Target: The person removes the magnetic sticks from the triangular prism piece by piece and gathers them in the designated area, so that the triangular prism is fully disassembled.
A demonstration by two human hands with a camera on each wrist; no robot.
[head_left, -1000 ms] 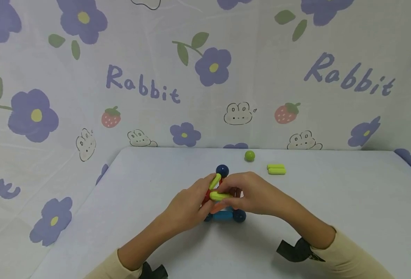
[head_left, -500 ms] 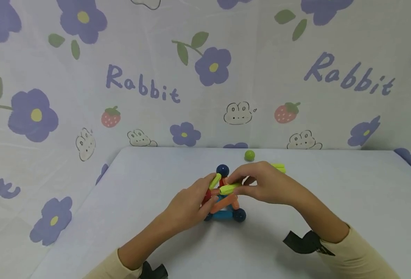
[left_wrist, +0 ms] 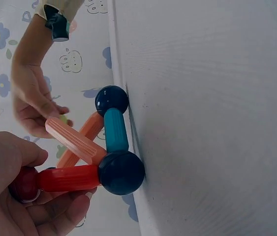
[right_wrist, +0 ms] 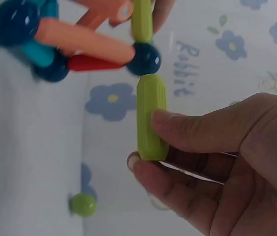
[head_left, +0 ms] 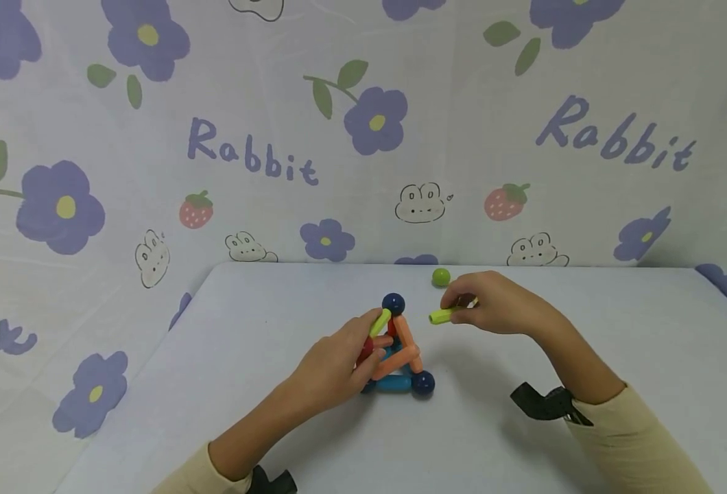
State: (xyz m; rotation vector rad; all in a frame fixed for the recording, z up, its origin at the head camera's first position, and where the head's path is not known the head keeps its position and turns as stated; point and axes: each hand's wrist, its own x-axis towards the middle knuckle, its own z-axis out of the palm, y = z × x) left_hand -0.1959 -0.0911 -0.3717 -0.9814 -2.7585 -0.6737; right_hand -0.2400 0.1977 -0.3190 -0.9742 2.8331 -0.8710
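A frame of magnetic rods and balls (head_left: 394, 362) stands on the white table, with blue rods along its base and red and orange rods above. My left hand (head_left: 332, 363) steadies its left side; in the left wrist view the fingers and thumb grip a red ball (left_wrist: 24, 184) at the end of a red rod (left_wrist: 69, 178). A yellow-green rod (head_left: 380, 322) slants up to the dark blue top ball (head_left: 393, 304). Right of the frame and apart from it, my right hand (head_left: 499, 305) pinches another yellow-green rod (right_wrist: 151, 118) between thumb and fingers.
A green ball (head_left: 441, 277) lies near the table's back edge, just beyond my right hand. The loose yellow-green rods seen earlier at the back right are mostly hidden behind that hand. A patterned cloth (head_left: 450, 137) hangs behind the table (head_left: 265, 322).
My right hand has drawn away from the frame, up and to the right, carrying the yellow-green rod. The orange rods it covered now show. My left hand has stayed in place.
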